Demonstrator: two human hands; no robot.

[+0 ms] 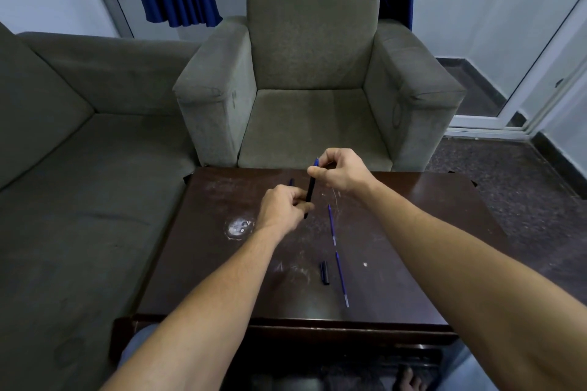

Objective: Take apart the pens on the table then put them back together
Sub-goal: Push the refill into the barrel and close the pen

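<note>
Above the dark wooden table (413, 232), both hands hold one black pen (310, 189) with a blue top end. My left hand (281, 209) grips its lower part. My right hand (340, 173) pinches its blue upper end. On the table lie two thin blue refills, one (332, 225) just below the hands and another (342, 279) nearer me. A short black pen piece (324, 272) lies beside the nearer refill. A small dark part (291, 182) sits behind my left hand.
A grey armchair (313, 73) stands right behind the table's far edge and a grey sofa (79, 152) runs along the left. A white smudge (239, 227) marks the table left of my left wrist. Dark floor lies to the right.
</note>
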